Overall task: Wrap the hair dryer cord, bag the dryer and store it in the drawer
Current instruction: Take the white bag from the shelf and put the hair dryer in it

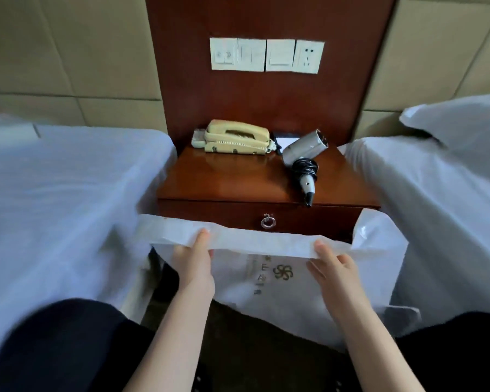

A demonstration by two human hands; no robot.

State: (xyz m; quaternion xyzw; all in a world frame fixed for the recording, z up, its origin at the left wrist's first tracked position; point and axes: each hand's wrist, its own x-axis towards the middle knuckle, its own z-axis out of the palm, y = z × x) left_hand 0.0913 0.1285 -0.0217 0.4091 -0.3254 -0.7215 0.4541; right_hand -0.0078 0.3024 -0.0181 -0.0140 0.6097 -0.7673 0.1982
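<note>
I've got my left hand (pixel 194 261) and right hand (pixel 335 267) pinching the bag (pixel 238 281) by its top edge, well apart, to spread the mouth. The dryer (pixel 304 149) waits far right on the nightstand (pixel 232 179), cord (pixel 304 166) wound round its handle, drawer (pixel 224 216) shut.

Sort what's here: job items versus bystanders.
Job: silver hair dryer with black cord wound round its handle; white printed plastic bag, gripped by left hand and right hand; dark wooden drawer.
Lying about: cream corded telephone; white wall switch plates; white-sheeted beds.
</note>
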